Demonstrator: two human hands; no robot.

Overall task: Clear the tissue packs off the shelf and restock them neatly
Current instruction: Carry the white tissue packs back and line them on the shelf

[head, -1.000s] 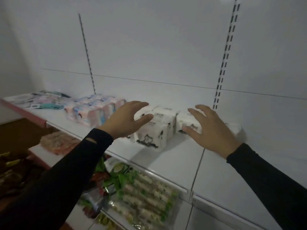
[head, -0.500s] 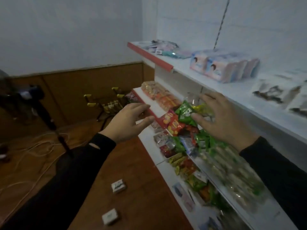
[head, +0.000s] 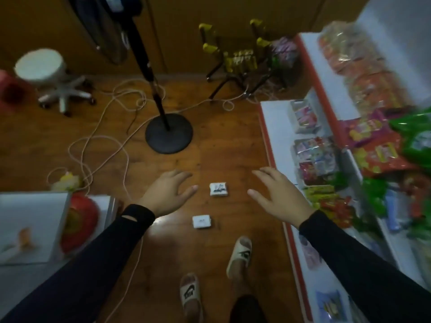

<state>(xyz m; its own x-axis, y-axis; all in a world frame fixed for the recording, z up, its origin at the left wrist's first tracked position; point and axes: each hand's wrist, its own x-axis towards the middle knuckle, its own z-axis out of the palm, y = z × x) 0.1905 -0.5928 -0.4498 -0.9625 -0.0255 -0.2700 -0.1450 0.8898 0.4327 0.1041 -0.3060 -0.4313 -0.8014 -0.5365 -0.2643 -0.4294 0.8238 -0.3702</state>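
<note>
- Tissue packs, two of them, lie on the wooden floor (head: 221, 145) in the aisle; both are small, white and flat.
- Farther tissue pack (head: 218, 189) has a dark printed mark on its top face and lies between the two hands, a little nearer the left hand's fingertips than the right's, touching neither.
- Nearer tissue pack (head: 202, 221) lies closer to the person's feet, below and slightly left of the first, apart from it, just beside the left wrist in the view.
- Left hand (head: 166, 193) hangs above the floor with fingers spread and loosely bent, holding nothing; thumb points toward the farther pack.
- Right hand (head: 278, 195) is likewise spread wide and empty, palm down, with the edge of the low shelf unit (head: 275, 127) just to its right.
- Both arms wear black sleeves.
- Two feet in pale slides (head: 239, 254) stand on the floor below the nearer pack.
- Shelf tiers at right carry colourful snack bags (head: 373, 145), blurred.
- Black round-based stand (head: 168, 133) rises beyond the packs, with pale cables (head: 102, 136) looped across the floor around it.
- White swivel stool (head: 44, 68) stands at far left.
</note>
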